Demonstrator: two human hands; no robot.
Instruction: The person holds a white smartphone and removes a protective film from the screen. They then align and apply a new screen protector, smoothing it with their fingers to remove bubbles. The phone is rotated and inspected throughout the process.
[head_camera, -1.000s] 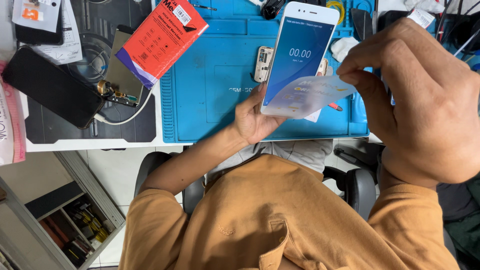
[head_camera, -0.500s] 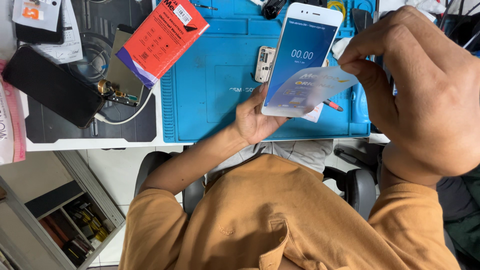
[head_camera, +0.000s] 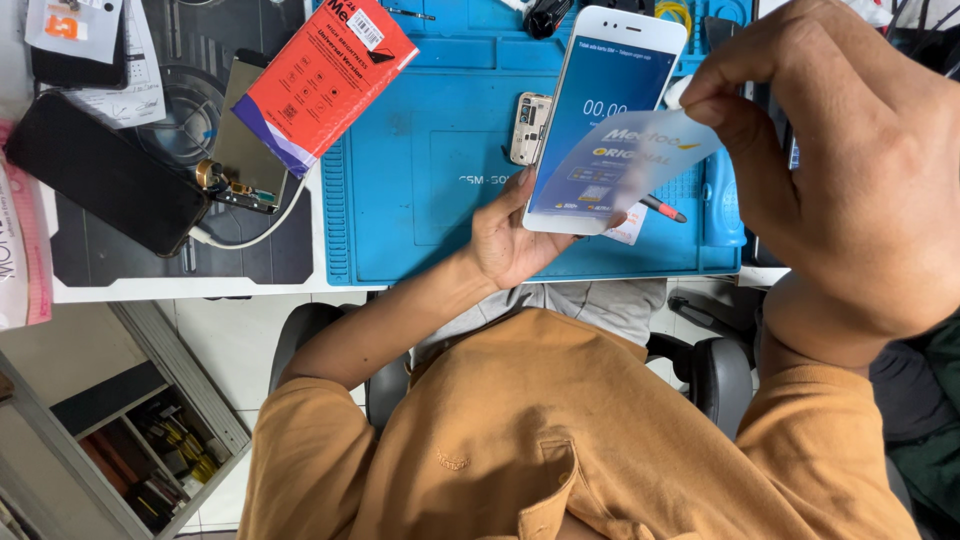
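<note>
Head view, looking down past an orange shirt (head_camera: 560, 440) to a white bench. Blue work mat (head_camera: 420, 190) at centre; red flat box (head_camera: 325, 75) lies tilted across its upper left corner. Left of the mat, a black phone (head_camera: 105, 170) rests face down on a dark pad, with a bare screen part and its cable just beside it. Small white phone frame piece (head_camera: 528, 127) sits on the mat near the held phone. Left hand (head_camera: 510, 240) is raised, palm up, gripping a white phone (head_camera: 605, 110) by its lower end, lit screen facing the camera. Right hand (head_camera: 850, 180) is close to the lens, thumb and forefinger pinched on a clear printed film (head_camera: 635, 165) that overlaps the phone's lower screen. Right hand hides the bench's right side; tools at the top edge are cut off.
</note>
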